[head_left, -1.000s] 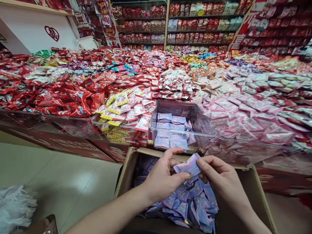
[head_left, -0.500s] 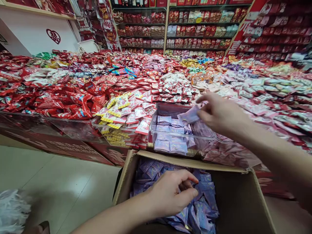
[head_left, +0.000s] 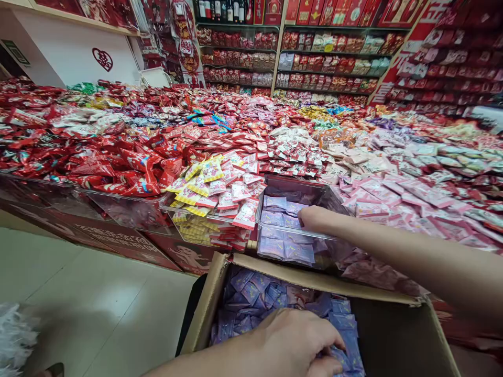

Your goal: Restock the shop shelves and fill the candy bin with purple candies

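My left hand [head_left: 298, 343] is inside the cardboard box [head_left: 298, 269], low over a heap of small purple candy packets [head_left: 251, 293]. Its thumb and fingers are bent but apart, touching packets at the heap's right side. My right hand [head_left: 314, 217] reaches into a clear plastic bin [head_left: 291, 229] on the display edge. Purple packets [head_left: 275, 204] lie there in neat rows. Its fingertips point down behind the hand, so whether they hold a packet is hidden.
Left of the clear bin stands another full of yellow and pink-white packets [head_left: 220, 188]. Red packets [head_left: 129, 162] fill the bins farther left, pink packets [head_left: 401, 199] lie to the right. Stocked shelves [head_left: 326, 57] rise behind. Tiled floor [head_left: 110, 309] shows at lower left.
My right hand has lowered into the clear bin with the purple packet it held above it. My left hand has moved down and right onto the packets in the box. The view has shifted slightly.
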Demonstrator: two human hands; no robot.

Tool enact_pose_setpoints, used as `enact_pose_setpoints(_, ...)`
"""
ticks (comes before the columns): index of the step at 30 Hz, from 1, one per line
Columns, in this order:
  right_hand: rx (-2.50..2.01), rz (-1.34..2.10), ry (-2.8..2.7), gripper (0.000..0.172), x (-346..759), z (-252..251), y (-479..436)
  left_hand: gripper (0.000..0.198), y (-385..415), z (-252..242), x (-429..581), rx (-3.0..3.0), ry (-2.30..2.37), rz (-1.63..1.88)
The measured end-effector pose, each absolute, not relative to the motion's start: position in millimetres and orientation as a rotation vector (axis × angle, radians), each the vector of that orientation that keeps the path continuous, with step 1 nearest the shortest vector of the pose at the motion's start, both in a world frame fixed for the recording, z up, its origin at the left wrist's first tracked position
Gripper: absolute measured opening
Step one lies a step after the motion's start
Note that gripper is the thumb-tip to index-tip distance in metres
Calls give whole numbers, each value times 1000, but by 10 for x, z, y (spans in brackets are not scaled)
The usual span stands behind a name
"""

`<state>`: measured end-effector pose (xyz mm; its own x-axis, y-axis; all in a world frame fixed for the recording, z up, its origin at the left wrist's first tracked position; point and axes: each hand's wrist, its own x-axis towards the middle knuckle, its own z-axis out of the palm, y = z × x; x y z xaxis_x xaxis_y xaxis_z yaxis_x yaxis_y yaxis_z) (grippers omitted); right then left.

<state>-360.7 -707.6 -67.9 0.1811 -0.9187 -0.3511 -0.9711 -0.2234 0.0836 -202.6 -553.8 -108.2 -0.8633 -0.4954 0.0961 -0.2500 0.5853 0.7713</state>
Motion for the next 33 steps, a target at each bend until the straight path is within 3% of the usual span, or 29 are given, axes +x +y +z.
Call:
enact_pose_setpoints(3,-2314,619,1799,26,-3579,-690,-7083,24,-5543,-1166,-2028,571,-2547,-1087)
enact_pose_setpoints(7,-2338,736,1719,21,-3504,-612,-7117,24,-5539,-1163,-2004,567,-2591,-1031)
enact_pose_setpoints(17,-2474,746,1592,33,-3547,-567,-7211,22,-5538,-1016,-1981,599,-2683,-983)
enact_pose_setpoints(33,-2387,1042,1500,32,-3579,-503,-7218,26,-5541,-977,-1977,642,-2891,-994)
